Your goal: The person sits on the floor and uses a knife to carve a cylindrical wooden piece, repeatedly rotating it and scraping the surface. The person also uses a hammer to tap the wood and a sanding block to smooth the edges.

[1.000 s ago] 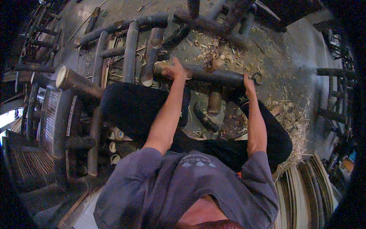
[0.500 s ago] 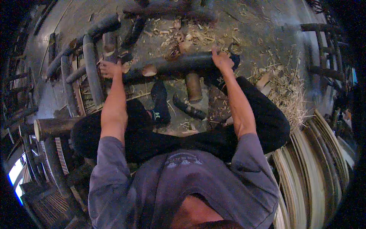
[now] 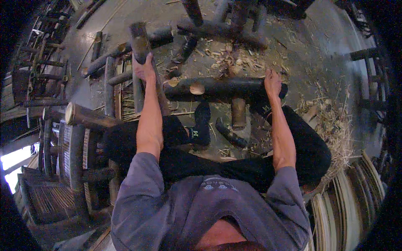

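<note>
Dim workshop all around, with a grey concrete floor scattered with pale curled shavings in the upper centre, a heap of straw-coloured fibres at the right, and a stack of long pale strips at the lower right. At the left of the frame, a dark chair-like structure of thick round poles.

Looks like a step of handling two pieces at once: one held at the upper left, one steadied right of centre. Probably calls next for a firm left grip against the overhanging weight, clearance from the grey-brown ladder-like frame of round bars beside it, and steady pressure at the right against rolling.

Grips with the left hand, upper left of centre, a thick dark cylindrical bamboo-like piece; fingers and thumb apparently closed near its lower end, with most of its visible length beyond the hand, tilted toward the top edge. Lower end hard to make out behind hand and forearm.

Across the middle, a long dark cylindrical pole with a pale round cut near its left end. Over its right end, the right hand, with loosely bent fingers; impossible to tell how firmly closed.
</note>
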A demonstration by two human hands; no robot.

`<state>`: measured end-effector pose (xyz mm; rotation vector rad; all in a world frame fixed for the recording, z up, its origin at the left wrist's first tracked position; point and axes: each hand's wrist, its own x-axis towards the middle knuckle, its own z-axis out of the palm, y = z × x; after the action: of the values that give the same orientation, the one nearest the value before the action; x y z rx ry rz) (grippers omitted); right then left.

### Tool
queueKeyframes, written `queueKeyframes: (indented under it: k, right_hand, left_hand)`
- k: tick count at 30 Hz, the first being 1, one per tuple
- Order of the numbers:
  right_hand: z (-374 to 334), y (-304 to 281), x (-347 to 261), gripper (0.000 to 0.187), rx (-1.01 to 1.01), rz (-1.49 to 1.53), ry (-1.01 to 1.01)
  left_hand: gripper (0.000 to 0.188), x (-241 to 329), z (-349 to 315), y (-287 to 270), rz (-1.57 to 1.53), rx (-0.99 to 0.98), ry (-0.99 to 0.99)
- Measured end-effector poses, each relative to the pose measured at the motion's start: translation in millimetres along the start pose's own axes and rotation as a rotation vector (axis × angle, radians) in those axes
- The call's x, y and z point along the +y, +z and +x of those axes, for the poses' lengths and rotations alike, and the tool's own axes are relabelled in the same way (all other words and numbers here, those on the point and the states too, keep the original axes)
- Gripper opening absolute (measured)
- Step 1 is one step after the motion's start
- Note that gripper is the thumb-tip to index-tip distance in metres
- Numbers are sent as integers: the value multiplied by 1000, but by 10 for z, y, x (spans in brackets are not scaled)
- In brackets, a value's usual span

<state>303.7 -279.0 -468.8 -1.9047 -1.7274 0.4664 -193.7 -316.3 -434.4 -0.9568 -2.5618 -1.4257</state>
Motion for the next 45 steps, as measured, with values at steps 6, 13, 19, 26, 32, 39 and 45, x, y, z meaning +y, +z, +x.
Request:
queueKeyframes:
  k: [6,13,19,26,32,39,45]
  right_hand:
    - [-174,129,-954,31,1,378,-564]
    - [-705,-679,-1903,98,16,548,-533]
    - [-624,-867,-1229,101,421,582,-451]
    - [-346,-2371,-158,80,539,756,39]
    - [-770,-3619,1534,59,320,884,455]
    - [-1738,-2287,2909,79,325,339,825]
    - [-1679,-2034,3271,69,70,-189,878]
  left_hand:
    - [78,1954,233,-620,-551,-72,-15]
    - [57,3321,-463,-883,-1257,-583,-5]
    - [65,4219,-1158,-384,-889,-900,545]
    - [64,2829,-1620,838,-312,-1134,911]
    - [102,807,-1957,1365,339,-1398,839]
    - [106,737,-2449,726,518,-1089,987]
    - [104,585,-2348,747,349,-1047,1083]
